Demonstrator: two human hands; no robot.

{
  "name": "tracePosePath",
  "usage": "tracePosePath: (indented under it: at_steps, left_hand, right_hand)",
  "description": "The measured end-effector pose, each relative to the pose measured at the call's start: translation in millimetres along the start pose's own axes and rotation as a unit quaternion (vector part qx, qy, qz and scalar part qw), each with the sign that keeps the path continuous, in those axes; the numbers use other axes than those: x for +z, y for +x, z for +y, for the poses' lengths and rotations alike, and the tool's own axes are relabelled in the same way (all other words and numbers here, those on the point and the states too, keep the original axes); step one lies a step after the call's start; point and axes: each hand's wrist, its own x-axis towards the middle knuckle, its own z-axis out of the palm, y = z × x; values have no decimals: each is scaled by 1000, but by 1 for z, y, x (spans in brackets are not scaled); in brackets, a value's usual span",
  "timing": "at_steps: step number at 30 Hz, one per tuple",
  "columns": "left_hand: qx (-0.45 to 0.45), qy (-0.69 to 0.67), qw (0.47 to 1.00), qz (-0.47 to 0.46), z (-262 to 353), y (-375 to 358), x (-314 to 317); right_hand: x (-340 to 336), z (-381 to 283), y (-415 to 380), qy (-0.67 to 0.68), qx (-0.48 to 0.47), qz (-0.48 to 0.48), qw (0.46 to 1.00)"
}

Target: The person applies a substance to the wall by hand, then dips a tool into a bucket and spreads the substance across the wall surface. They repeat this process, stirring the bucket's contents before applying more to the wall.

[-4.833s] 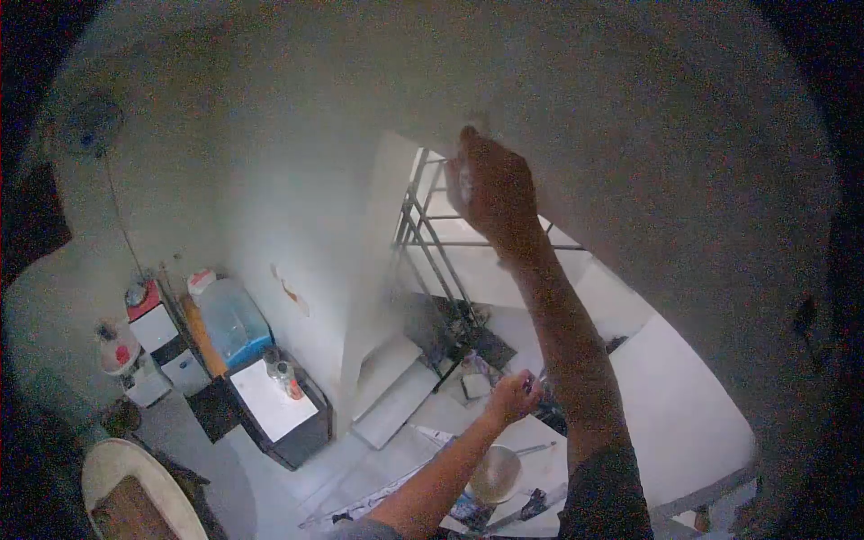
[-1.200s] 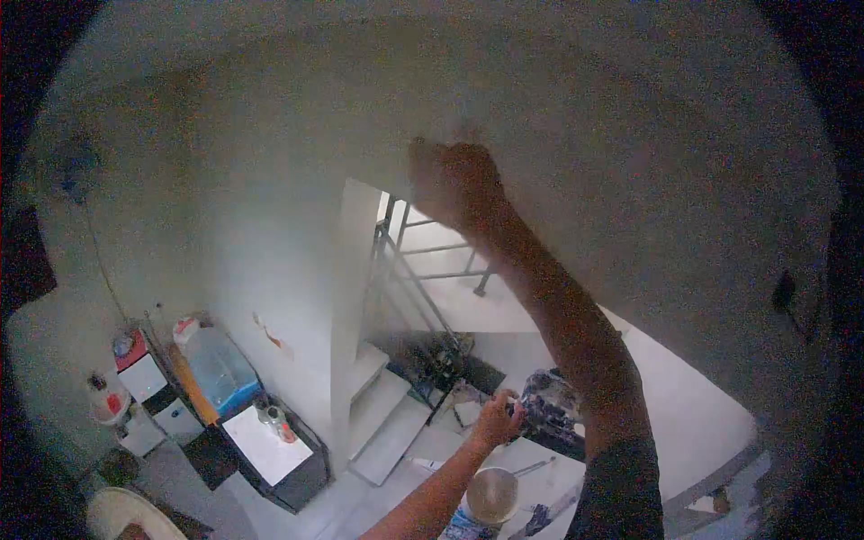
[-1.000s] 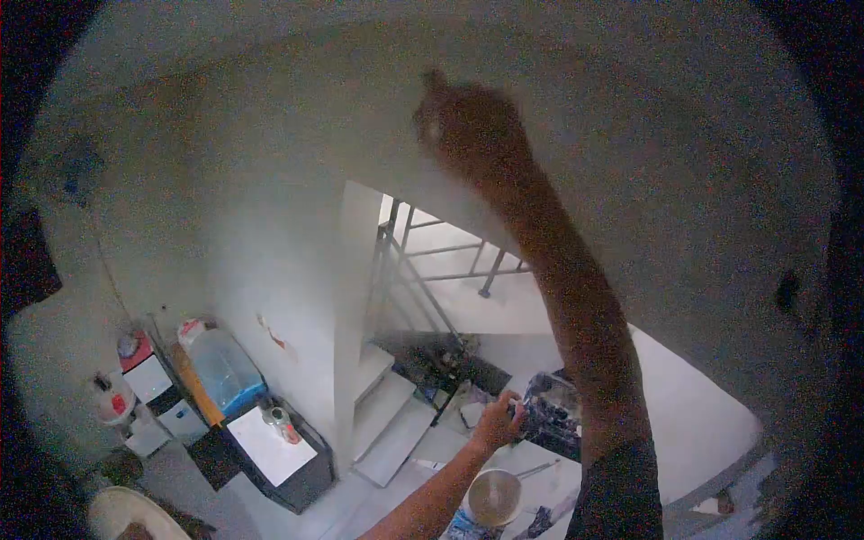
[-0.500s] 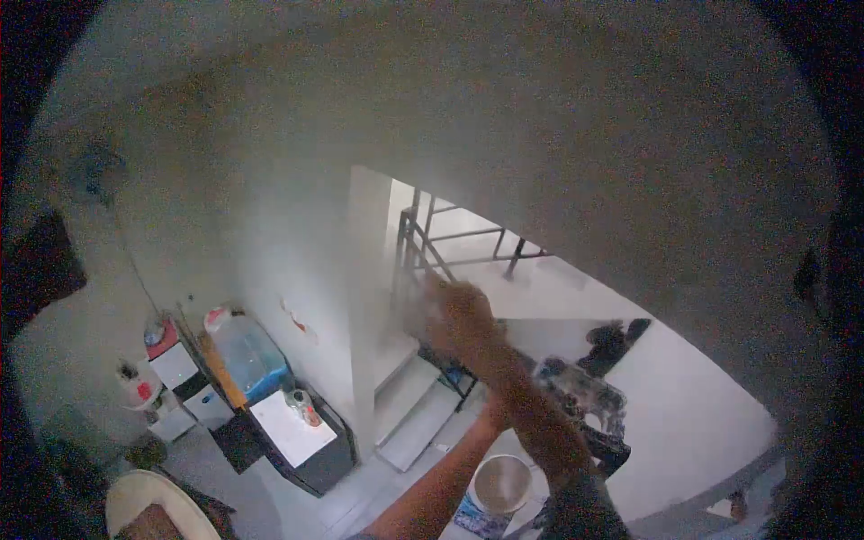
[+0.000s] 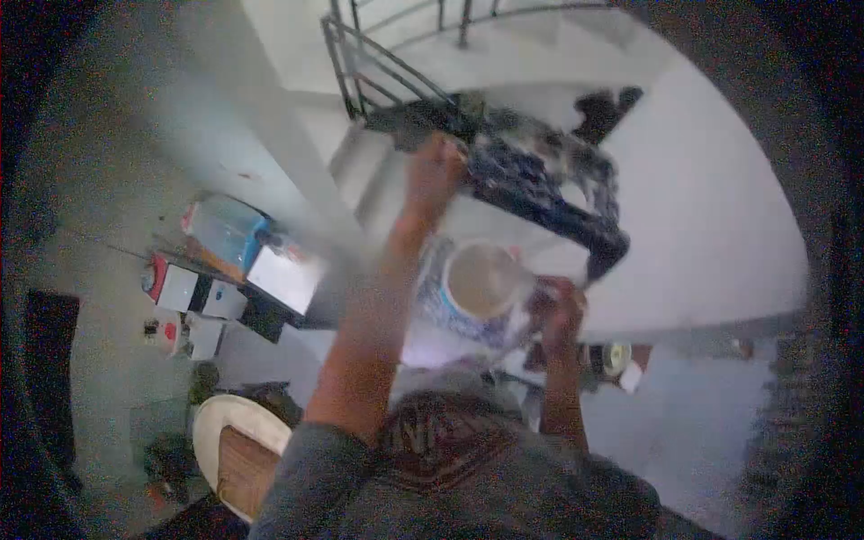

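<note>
My left hand [image 5: 436, 171] reaches forward, blurred, to the near edge of a dark bench-like piece [image 5: 540, 211] with a patterned top. Its fingers are smeared by motion. To the right of a round bucket [image 5: 484, 281], my right hand [image 5: 560, 315] is closed, the fingers curled in. A pale blurred streak runs between that hand and the bucket rim; I cannot tell what the hand grips. The bucket has a light tan inside and a blue band on its side. It stands on a blue-and-white patterned surface [image 5: 432, 270].
Dark stair railings [image 5: 382, 63] rise behind the bench. On the left are a clear bin with blue trim [image 5: 229, 229], a white-topped cabinet [image 5: 283, 279] and small boxes [image 5: 175, 290]. A round cream-rimmed seat [image 5: 213, 430] is at lower left. Pale wall [image 5: 711, 207] fills the right.
The view has tilted down. My hands, close together and raised before, are now apart: the left at the bench edge, the right beside the bucket.
</note>
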Motion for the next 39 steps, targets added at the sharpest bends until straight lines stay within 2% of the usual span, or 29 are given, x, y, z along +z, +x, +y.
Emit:
tracePosePath:
  at_steps: [1,3,5,7,8,10,11,13,14,16,17,19,21,23,24,26,27,28,29,30,31,32,35,37,38,39]
  left_hand:
    - [18,-85,996,8,-7,3,4]
    - [78,45,996,2,-40,10,5]
    - [86,64,994,-10,-35,-7,17]
    - [279,232,928,79,-41,-5,13]
    - [124,187,973,53,-13,-4,13]
    - [142,181,970,79,-18,-2,18]
    - [158,167,968,101,-19,-2,17]
    - [142,171,970,100,-15,-4,18]
    - [126,169,973,97,-11,-4,20]
    - [89,177,975,103,-3,-8,19]
    - [55,183,976,107,-4,-9,18]
    - [74,193,971,120,-7,-6,19]
    - [92,203,966,133,-12,-6,18]
    - [4,176,975,134,-14,-6,18]
    - [2,177,975,137,-13,-7,18]
    - [75,213,960,163,-18,-3,17]
    - [75,211,961,164,-23,-1,17]
    - [136,240,946,170,-36,2,17]
    - [196,268,927,175,-42,2,16]
    - [196,267,927,175,-39,1,18]
    - [129,238,949,160,-32,-2,18]
    - [61,210,965,143,-26,-4,16]
    - [48,226,960,159,-16,-6,17]
    - [63,229,958,159,-18,-6,18]
    - [78,236,955,160,-18,-6,19]
    - [83,233,956,160,-18,-7,18]
  right_hand:
    - [2,9,3,-39,1,8,999]
    - [-1,21,15,-78,-33,-50,995]
    - [-28,80,33,-67,-60,-82,993]
    - [-35,137,67,-264,-75,-112,955]
    - [-30,143,84,-263,-74,-118,955]
    - [-29,170,100,-468,-79,-146,868]
    - [-26,183,106,-466,-79,-151,868]
    - [-18,199,115,-459,-187,-245,833]
    - [-12,205,119,-457,-187,-248,833]
    - [1,214,119,-480,-110,-229,840]
    - [7,202,113,-480,-111,-234,838]
    - [10,183,99,-534,-127,-187,815]
    - [11,193,107,-531,-109,-200,816]
    - [11,189,109,-529,-90,-212,817]
    - [9,185,109,-511,-75,-184,836]
    - [3,173,108,-494,-62,-155,853]
    - [-5,170,103,-397,-152,-140,894]
    - [-13,165,96,-294,-239,-122,917]
    - [-20,150,85,-296,-239,-122,917]
    - [-24,127,71,-283,-111,-134,943]
    - [-27,111,58,-264,19,-148,953]
    - [-31,104,48,-262,19,-150,953]
    - [-40,81,20,-246,6,-124,961]
    - [-36,65,1,-85,110,-45,989]
    - [-41,71,-2,-85,107,-42,990]
    - [-43,81,-3,-14,92,-26,995]
